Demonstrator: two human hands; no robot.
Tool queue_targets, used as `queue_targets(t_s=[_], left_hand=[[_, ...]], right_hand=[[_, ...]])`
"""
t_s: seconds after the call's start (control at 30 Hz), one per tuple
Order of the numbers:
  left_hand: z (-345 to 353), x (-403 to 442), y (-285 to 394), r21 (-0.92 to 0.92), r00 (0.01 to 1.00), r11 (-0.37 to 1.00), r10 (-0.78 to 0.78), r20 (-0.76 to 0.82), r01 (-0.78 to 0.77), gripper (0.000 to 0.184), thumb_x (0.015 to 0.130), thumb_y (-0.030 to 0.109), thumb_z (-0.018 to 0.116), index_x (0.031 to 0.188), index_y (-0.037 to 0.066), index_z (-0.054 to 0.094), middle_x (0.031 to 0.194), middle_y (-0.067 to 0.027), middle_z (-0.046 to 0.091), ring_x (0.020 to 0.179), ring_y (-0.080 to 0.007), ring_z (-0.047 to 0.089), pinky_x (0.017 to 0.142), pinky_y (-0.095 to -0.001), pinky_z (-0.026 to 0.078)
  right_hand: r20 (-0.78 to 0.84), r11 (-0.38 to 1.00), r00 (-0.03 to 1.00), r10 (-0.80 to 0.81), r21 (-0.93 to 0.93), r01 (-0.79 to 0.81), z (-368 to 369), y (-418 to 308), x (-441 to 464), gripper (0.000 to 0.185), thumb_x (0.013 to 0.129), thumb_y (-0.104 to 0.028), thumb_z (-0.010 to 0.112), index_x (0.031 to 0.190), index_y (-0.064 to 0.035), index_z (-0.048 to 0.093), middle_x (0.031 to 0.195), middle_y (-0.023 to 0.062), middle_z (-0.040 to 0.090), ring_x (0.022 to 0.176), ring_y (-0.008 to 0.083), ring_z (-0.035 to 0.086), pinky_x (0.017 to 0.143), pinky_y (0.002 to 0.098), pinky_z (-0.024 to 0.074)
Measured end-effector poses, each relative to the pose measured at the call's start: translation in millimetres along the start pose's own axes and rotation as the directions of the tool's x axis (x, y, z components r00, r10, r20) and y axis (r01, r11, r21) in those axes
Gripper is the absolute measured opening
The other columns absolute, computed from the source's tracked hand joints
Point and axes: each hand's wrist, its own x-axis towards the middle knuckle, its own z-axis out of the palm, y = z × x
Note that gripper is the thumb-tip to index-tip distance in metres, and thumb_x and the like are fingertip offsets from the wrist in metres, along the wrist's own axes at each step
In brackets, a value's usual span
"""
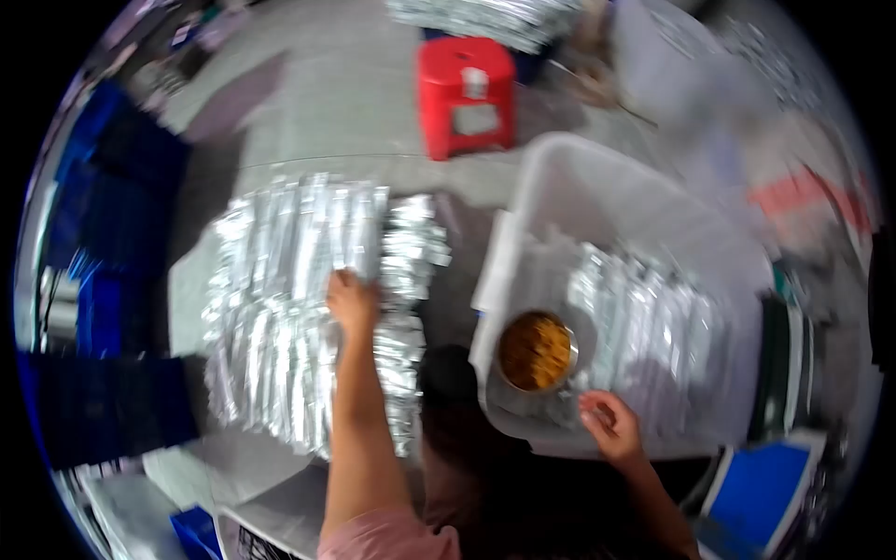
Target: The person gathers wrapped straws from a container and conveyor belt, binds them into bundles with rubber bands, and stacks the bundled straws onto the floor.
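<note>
My left hand is over a wide stack of long, shiny silver packets, its fingers closed at the end of one packet in the upper row. Blur hides exactly how the fingertips meet it. My right hand hovers at the near rim of a white plastic bin, fingers loosely curled, thumb apart, and nothing seen in it. Inside that bin, a round metal bowl holds small orange-yellow pieces. More clear and silver packets lie in a row to the bowl's right.
A red stool stands ahead on the grey floor, before another pile of silver packets. Blue crates line the left side. At the lower right is a blue panel with a pale frame. A grey-white container sits below the stack.
</note>
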Motion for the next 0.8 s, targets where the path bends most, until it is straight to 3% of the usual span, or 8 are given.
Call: queue_targets(t_s=[0.1, 0.27, 0.33, 0.37, 0.43, 0.5, 0.7, 0.8], left_hand=[[20.4, 11.1, -9.0, 0.005, 1.000, 1.000, 0.021, 0.011, -0.021, 0.062, 0.074, 0.044, 0.057, 0.118, 0.003, 0.044, 0.125, -0.0159, 0.039, 0.115, -0.0305, 0.039, 0.093, -0.0439, 0.034], [30.4, 7.5, -28.0, 0.244, 0.998, 0.969, 0.014, 0.058, -0.028, 0.062, 0.081, 0.043, 0.048, 0.126, 0.002, 0.035, 0.132, -0.0138, 0.031, 0.123, -0.0297, 0.027, 0.094, -0.0479, 0.033], [17.1, -6.0, -13.3, 0.269, 0.999, 0.963, -0.015, 0.031, 0.006, 0.063, 0.081, 0.042, 0.048, 0.128, 0.003, 0.033, 0.133, -0.0151, 0.030, 0.124, -0.0305, 0.026, 0.094, -0.0482, 0.032], [-1.1, -24.3, -8.0, 0.236, 1.000, 0.972, -0.011, 0.010, 0.009, 0.063, 0.081, 0.041, 0.049, 0.128, 0.003, 0.031, 0.133, -0.0170, 0.029, 0.124, -0.0317, 0.025, 0.095, -0.0487, 0.031], [-20.5, -63.3, -2.8, 0.216, 1.000, 0.976, -0.014, -0.024, 0.019, 0.064, 0.081, 0.039, 0.050, 0.129, 0.003, 0.029, 0.134, -0.0188, 0.027, 0.124, -0.0329, 0.025, 0.096, -0.0493, 0.030], [-28.8, -97.3, -10.1, 0.060, 0.874, 0.950, 0.304, -0.378, -0.305, 0.063, 0.076, 0.028, 0.060, 0.126, 0.002, 0.032, 0.128, -0.0195, 0.033, 0.115, -0.0368, 0.034, 0.091, -0.0474, 0.034], [-127.2, -204.8, 49.6, -0.102, 0.713, 0.808, 0.443, -0.543, -0.580, 0.052, 0.075, 0.009, 0.058, 0.120, -0.002, 0.035, 0.120, -0.0191, 0.040, 0.113, -0.0364, 0.038, 0.094, -0.0471, 0.032], [-148.9, -229.7, 94.4, -0.278, 0.637, 0.615, 0.498, -0.589, -0.738, 0.044, 0.073, 0.002, 0.058, 0.113, -0.003, 0.040, 0.115, -0.0194, 0.044, 0.108, -0.0335, 0.044, 0.092, -0.0451, 0.034]], right_hand=[[-0.186, 0.937, 0.973, -0.134, -0.343, 0.064, -34.2, 19.3, -11.3, 0.030, 0.075, -0.010, 0.062, 0.103, -0.0023, 0.054, 0.094, 0.0096, 0.057, 0.084, 0.0179, 0.056, 0.073, 0.0287, 0.0452], [-0.498, 0.735, 0.838, -0.223, -0.650, -0.191, -123.9, 92.5, -2.4, 0.062, 0.069, -0.027, 0.068, 0.117, 0.0017, 0.042, 0.114, 0.0173, 0.048, 0.106, 0.0282, 0.047, 0.088, 0.0354, 0.0383], [-0.601, 0.473, 0.799, -0.033, -0.714, -0.517, -150.5, 102.8, 14.7, 0.096, 0.059, -0.043, 0.073, 0.129, 0.0021, 0.026, 0.124, 0.0224, 0.037, 0.119, 0.0327, 0.034, 0.097, 0.0411, 0.0296], [-0.601, 0.479, 0.799, -0.030, -0.710, -0.516, -158.7, 105.2, 21.3, 0.096, 0.059, -0.043, 0.073, 0.129, 0.0021, 0.026, 0.124, 0.0224, 0.037, 0.119, 0.0327, 0.034, 0.097, 0.0411, 0.0296], [-0.588, 0.480, 0.747, 0.311, -0.581, -0.657, -161.3, 97.6, 43.8, 0.113, 0.055, -0.052, 0.073, 0.134, 0.0001, 0.012, 0.133, 0.0275, 0.023, 0.124, 0.0390, 0.024, 0.099, 0.0498, 0.0214], [-0.567, 0.520, 0.742, 0.356, -0.540, -0.662, -161.0, 92.2, 59.5, 0.115, 0.054, -0.051, 0.074, 0.134, 0.0004, 0.010, 0.131, 0.0272, 0.026, 0.122, 0.0385, 0.027, 0.099, 0.0493, 0.0233], [-0.593, 0.685, 0.732, 0.335, -0.381, -0.622, -144.6, 96.6, 69.8, 0.094, 0.054, -0.032, 0.076, 0.125, 0.0007, 0.025, 0.115, 0.0239, 0.041, 0.111, 0.0356, 0.040, 0.092, 0.0447, 0.0348], [-0.663, 0.668, 0.709, 0.239, -0.417, -0.616, -135.8, 95.9, 71.2, 0.081, 0.055, -0.026, 0.076, 0.119, 0.0008, 0.032, 0.109, 0.0219, 0.046, 0.102, 0.0346, 0.047, 0.087, 0.0403, 0.0414]])
